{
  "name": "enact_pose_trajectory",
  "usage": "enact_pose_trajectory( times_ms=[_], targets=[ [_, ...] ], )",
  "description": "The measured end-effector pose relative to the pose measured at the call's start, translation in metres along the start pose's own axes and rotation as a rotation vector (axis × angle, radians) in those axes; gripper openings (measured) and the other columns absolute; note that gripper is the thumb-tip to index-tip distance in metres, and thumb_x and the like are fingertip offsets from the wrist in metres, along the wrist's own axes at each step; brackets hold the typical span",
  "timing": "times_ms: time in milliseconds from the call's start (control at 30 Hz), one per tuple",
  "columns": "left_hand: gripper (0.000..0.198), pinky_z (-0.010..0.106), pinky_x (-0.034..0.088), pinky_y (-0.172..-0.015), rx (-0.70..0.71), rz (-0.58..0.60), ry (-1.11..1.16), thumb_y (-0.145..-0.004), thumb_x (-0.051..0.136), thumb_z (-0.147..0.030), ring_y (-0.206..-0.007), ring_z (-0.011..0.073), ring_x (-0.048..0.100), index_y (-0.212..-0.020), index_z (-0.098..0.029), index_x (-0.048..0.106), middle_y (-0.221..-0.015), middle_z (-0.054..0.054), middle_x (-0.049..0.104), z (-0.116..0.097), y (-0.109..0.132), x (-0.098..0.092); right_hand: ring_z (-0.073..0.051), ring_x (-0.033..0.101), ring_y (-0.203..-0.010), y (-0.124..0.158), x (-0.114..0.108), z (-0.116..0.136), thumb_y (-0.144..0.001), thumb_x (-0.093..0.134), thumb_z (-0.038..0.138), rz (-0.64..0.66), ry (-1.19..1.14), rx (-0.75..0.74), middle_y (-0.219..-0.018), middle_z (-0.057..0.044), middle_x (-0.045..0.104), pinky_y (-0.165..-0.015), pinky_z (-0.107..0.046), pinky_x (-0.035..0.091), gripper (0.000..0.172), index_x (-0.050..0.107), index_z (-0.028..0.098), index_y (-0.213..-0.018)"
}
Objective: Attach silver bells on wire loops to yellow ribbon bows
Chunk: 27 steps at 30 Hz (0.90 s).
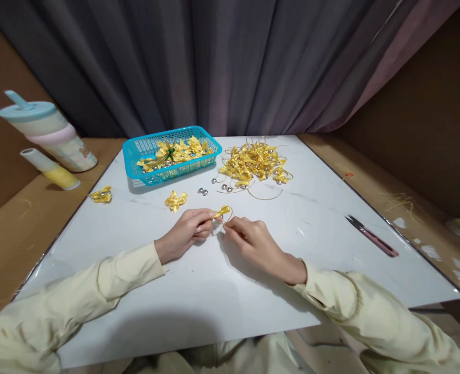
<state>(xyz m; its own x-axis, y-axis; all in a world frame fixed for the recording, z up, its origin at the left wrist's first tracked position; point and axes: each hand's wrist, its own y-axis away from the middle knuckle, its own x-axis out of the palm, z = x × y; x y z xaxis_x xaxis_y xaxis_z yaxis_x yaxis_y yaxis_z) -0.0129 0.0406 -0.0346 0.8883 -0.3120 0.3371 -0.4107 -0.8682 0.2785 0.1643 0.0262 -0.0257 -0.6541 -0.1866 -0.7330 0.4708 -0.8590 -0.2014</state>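
Note:
My left hand [193,228] pinches a yellow ribbon flower [223,210] between thumb and fingers, above the white tabletop. Close on its right, my right hand [253,238] is closed on a thin cord [232,212] that loops up beside the flower. A small silvery bell or bead seems to sit under the petals, partly hidden by the fingers. Beyond my hands lie a loose group of yellow ribbon flowers [175,201] and a few silver bells [202,191]. Farther back is a heap of yellow flowers with cords and bells [255,162].
A blue plastic basket [147,179] of yellow flowers stands at the back left. Thread snips [372,236] lie at the right. Off the left side are a tumbler [54,132] and a yellow thread spool [52,170]. A yellow ribbon bundle [101,195] rests near the left edge.

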Motion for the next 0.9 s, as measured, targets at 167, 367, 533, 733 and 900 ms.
enact_pose_trajectory(
  times_ms=[167,367,533,733,900],
  targets=[
    [0.019,0.018,0.009,-0.038,0.001,-0.005,0.028,-0.082,0.052,-0.027,-0.039,0.0037,0.013,-0.073,-0.012,0.057,-0.045,-0.010,0.021,0.0006,-0.0009,-0.0001,-0.011,0.044,-0.054,0.0003,0.0041,-0.0013,-0.087,0.040,0.015,-0.029,0.045,-0.056,-0.060,-0.001,0.052,-0.055,-0.022,0.031,0.019,0.056,0.015,-0.075],
    [0.021,0.018,0.011,-0.039,-0.007,-0.009,0.072,-0.082,0.052,-0.025,-0.040,0.0040,0.012,-0.066,-0.013,0.052,-0.045,-0.010,0.021,-0.0003,-0.0024,-0.0005,-0.013,0.043,-0.056,-0.0019,0.0070,-0.0036,-0.087,0.040,0.012,-0.043,0.074,-0.102,-0.061,-0.001,0.052,-0.056,-0.022,0.030,0.019,0.054,0.015,-0.074],
    [0.023,0.018,0.011,-0.039,-0.008,-0.007,0.081,-0.083,0.052,-0.024,-0.041,0.0042,0.012,-0.063,-0.013,0.049,-0.045,-0.009,0.020,0.0004,-0.0025,-0.0011,-0.013,0.043,-0.056,-0.0040,0.0066,-0.0036,-0.086,0.040,0.011,-0.028,0.079,-0.105,-0.060,-0.001,0.053,-0.057,-0.023,0.030,0.019,0.054,0.015,-0.074],
    [0.021,0.017,0.011,-0.038,0.000,-0.001,0.090,-0.082,0.053,-0.024,-0.040,0.0037,0.013,-0.064,-0.013,0.052,-0.044,-0.010,0.021,0.0011,-0.0026,-0.0021,-0.012,0.043,-0.055,-0.0052,0.0054,-0.0029,-0.086,0.041,0.010,-0.013,0.069,-0.076,-0.059,-0.001,0.052,-0.058,-0.022,0.030,0.018,0.054,0.015,-0.074],
    [0.018,0.015,0.012,-0.037,-0.019,0.018,0.132,-0.081,0.055,-0.024,-0.039,0.0031,0.012,-0.070,-0.011,0.058,-0.044,-0.010,0.021,0.0001,-0.0039,-0.0023,-0.015,0.044,-0.059,-0.0054,0.0086,-0.0081,-0.086,0.038,0.009,-0.028,0.133,-0.163,-0.063,-0.004,0.056,-0.060,-0.024,0.032,0.019,0.054,0.015,-0.077]
  ],
)
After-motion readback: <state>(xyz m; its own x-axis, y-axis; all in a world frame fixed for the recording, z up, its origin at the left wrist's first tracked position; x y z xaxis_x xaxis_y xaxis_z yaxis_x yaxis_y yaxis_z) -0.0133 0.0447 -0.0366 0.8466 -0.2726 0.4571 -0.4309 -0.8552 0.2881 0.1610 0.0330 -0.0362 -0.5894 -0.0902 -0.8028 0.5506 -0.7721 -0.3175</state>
